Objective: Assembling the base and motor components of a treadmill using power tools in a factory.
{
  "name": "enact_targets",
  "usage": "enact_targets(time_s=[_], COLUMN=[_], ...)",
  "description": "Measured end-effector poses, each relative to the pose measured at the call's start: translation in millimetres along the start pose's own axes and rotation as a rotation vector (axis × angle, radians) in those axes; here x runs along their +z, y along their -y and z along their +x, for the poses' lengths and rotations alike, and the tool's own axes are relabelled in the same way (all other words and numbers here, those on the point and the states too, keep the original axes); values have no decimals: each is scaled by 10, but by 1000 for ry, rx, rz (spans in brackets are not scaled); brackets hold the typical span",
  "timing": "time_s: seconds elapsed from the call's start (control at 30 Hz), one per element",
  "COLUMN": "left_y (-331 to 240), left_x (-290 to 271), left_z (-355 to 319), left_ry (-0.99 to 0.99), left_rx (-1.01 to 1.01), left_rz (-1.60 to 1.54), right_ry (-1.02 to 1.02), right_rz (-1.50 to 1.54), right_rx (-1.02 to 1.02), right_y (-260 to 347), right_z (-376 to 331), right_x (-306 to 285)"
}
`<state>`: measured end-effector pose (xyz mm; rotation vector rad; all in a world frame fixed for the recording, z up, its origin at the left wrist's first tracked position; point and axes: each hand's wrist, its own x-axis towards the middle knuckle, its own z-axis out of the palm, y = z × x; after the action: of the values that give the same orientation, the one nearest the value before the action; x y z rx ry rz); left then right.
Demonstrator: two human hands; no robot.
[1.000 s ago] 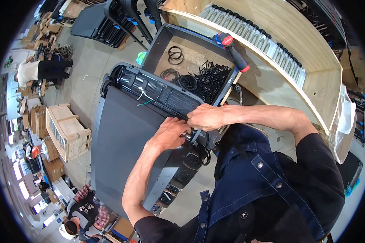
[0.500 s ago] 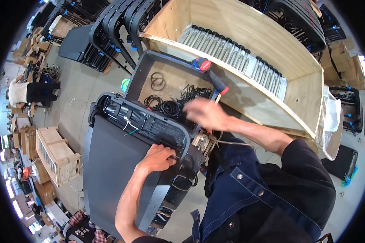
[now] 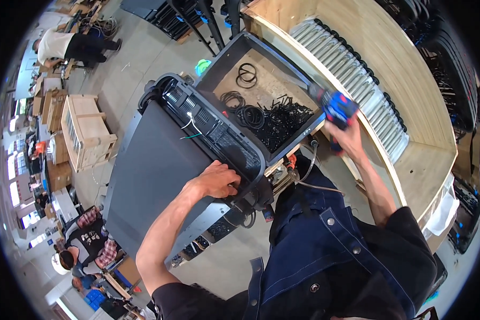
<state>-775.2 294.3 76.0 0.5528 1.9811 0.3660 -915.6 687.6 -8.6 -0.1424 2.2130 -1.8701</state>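
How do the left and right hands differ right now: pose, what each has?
The left hand lies on the black ribbed end of the dark flat unit, holding no tool; the right hand is raised at the grey tray's corner, gripping a blue and red power tool. The left forearm is bare; the right wears a dark sleeve.

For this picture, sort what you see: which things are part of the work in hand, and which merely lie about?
In hand:
left hand resting on the grey machine housing
right hand gripping the blue and red power tool

Lying about:
black rings in the tray
wooden crate
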Motion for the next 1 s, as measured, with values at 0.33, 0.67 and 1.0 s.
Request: enact_targets(time_s=[0.33,0.67,1.0], left_y=[-48,-32,34], left_x=[-57,-39,16], left_z=[77,102,110], left_ry=[25,0,-19], left_rx=[-3,-2,27], left_rz=[20,6,15], right_ry=[688,803,834], right_rz=[255,172,138], right_rx=[473,662,717], right_y=[266,362,520], right_z=[-619,-280,-12], right_x=[-132,-21,69])
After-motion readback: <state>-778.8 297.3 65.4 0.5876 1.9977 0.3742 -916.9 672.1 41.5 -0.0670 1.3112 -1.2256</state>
